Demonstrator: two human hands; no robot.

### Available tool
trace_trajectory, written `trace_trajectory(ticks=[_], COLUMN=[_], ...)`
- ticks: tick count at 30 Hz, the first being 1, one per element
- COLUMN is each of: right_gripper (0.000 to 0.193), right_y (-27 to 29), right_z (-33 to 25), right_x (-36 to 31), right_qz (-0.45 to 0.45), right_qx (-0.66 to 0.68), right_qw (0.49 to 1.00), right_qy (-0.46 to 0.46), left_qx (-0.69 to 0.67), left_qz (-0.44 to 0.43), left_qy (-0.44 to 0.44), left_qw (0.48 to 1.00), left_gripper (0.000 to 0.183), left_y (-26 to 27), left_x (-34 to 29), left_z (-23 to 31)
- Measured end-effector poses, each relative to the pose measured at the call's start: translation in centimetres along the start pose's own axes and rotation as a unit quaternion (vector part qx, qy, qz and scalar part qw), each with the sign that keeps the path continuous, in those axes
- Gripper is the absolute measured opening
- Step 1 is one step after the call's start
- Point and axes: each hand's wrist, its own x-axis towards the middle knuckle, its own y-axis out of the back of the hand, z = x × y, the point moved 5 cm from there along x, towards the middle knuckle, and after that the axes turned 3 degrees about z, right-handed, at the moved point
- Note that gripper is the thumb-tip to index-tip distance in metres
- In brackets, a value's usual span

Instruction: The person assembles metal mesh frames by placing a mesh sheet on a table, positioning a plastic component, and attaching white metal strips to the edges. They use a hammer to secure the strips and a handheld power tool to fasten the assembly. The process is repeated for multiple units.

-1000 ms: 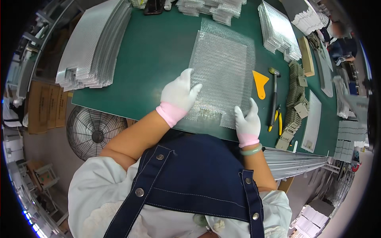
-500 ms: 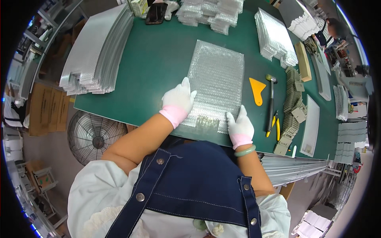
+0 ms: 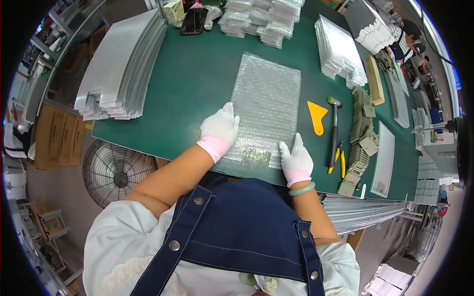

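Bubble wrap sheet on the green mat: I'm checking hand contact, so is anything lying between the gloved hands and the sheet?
Nothing visible does. The left hand rests flat on the bubble wrap sheet at its left edge, and the right hand presses its near right corner. The yellow scraper lies clear to the right.

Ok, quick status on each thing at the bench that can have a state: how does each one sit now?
Bubble-wrap sheet: flat on the green mat, near edge pinned.
Left hand: gloved, flat on the sheet's left edge.
Right hand: gloved, on the near right corner.
Yellow scraper: lying loose.
Hammer: lying flat.
Floor fan: blades look still.
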Motion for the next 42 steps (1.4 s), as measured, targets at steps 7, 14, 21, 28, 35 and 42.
trace_trajectory(ticks=[7,14,21,28,35,42], right_gripper=[0.070,0.069,0.054,0.038,0.056,0.063], right_y=[-0.1,1.0,-0.7,4.9,13.4,13.8], right_z=[0.0,-0.3,-0.4,-1.0,5.7,3.0], right_x=[1.0,5.3,6.3,14.1,36.1,38.5], right_qz=[-0.025,0.016,0.106,-0.263,0.268,0.110], right_qx=[0.003,-0.060,-0.167,0.061,0.036,-0.075], right_qw=[1.000,0.998,0.951,0.941,0.961,0.981], right_qy=[-0.008,-0.020,0.236,0.203,-0.058,-0.141], left_qx=[-0.006,0.056,0.162,0.299,0.283,0.281], left_qz=[-0.014,-0.007,0.074,-0.050,0.013,0.000], left_qy=[0.024,0.038,-0.184,-0.209,-0.252,-0.272], left_qw=[1.000,0.998,0.967,0.930,0.925,0.920], left_gripper=[0.038,0.053,0.051,0.049,0.053,0.054], left_y=[0.2,0.1,-2.3,-0.4,-2.0,-1.5], left_x=[0.9,5.4,6.5,8.4,8.5,8.9], left_z=[0.1,2.6,1.3,5.8,4.6,5.0])
